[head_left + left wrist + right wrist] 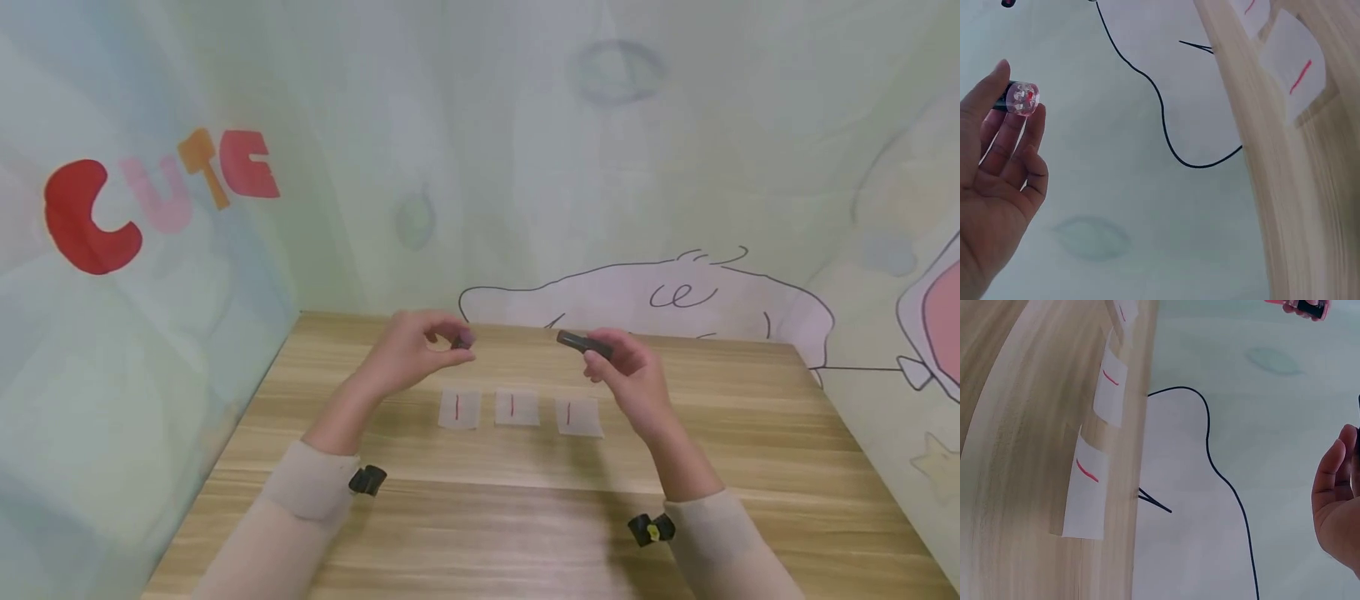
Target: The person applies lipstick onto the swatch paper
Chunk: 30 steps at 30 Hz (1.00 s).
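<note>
My left hand (405, 354) pinches a short cap (1021, 99) between thumb and fingers; it is dark at one end and clear pinkish with red specks at the other. Held up in my right hand (636, 383) is a slim dark tube (576, 341), apparently a lipstick tube, its end pointing left toward the cap. A gap separates the two. Below the hands, three white paper squares lie in a row: left (468, 412), middle (523, 410) and right (583, 423). Each bears one short red line. The right wrist view cuts off most of the tube.
The wood-grain table (480, 533) ends at the back against a pale printed curtain (510, 183). Another curtain side with coloured letters (93, 218) stands on the left. Dark straps (367, 480) sit at both wrists, next to light sleeves.
</note>
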### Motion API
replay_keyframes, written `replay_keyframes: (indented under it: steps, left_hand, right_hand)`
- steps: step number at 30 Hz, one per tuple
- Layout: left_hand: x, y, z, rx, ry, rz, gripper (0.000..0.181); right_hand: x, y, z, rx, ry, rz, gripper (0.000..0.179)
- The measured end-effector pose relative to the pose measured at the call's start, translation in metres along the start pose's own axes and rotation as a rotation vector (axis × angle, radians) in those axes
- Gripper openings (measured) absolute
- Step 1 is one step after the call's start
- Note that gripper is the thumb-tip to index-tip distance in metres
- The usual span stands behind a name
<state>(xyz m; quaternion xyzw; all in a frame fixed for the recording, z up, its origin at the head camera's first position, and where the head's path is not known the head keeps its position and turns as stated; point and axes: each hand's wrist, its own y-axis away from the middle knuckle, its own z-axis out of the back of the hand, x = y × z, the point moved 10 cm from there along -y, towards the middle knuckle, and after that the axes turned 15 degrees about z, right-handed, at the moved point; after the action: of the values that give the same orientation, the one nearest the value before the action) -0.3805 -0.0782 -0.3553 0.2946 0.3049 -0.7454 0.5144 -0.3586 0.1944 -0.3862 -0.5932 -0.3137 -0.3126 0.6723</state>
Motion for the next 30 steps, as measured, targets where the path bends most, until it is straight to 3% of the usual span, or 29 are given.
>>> replay_keyframes:
  steps: [11, 20, 30]
  left_hand:
    - [-0.009, -0.001, -0.006, 0.041, 0.022, -0.026, 0.018]
    - [-0.022, 0.004, -0.015, 0.09, -0.041, -0.164, 0.009]
    - [-0.033, 0.007, -0.028, 0.132, -0.042, -0.201, 0.014]
  right_hand:
    - [0.004, -0.001, -0.001, 0.015, -0.015, 0.016, 0.02]
    - [0.006, -0.001, -0.007, 0.041, -0.029, 0.048, 0.023]
    - [0.009, 0.001, -0.023, 0.122, -0.037, 0.083, 0.023]
